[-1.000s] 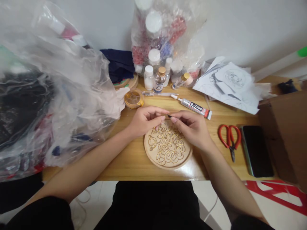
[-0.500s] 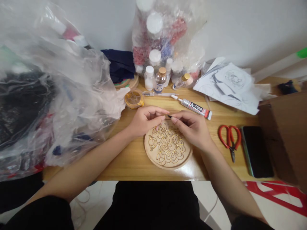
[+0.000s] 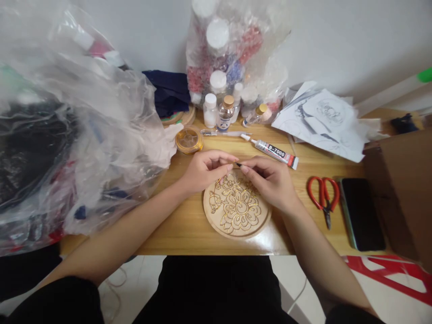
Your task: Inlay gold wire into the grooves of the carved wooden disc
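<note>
While the right hand (image 3: 272, 182) pinches a small dark piece (image 3: 238, 164) between thumb and fingers, the left hand (image 3: 202, 173) has its thumb and fingertips just beside it; whether they grip anything, I cannot tell. Both are over the far part of a round wooden board (image 3: 215, 221) bearing a gold-wire flower outline (image 3: 241, 208). Beyond lie a gold wire spool (image 3: 188, 140) and a B-7000 glue tube (image 3: 275, 151); rightward, red-handled pliers (image 3: 326, 202) beside a smartphone (image 3: 362, 213).
</note>
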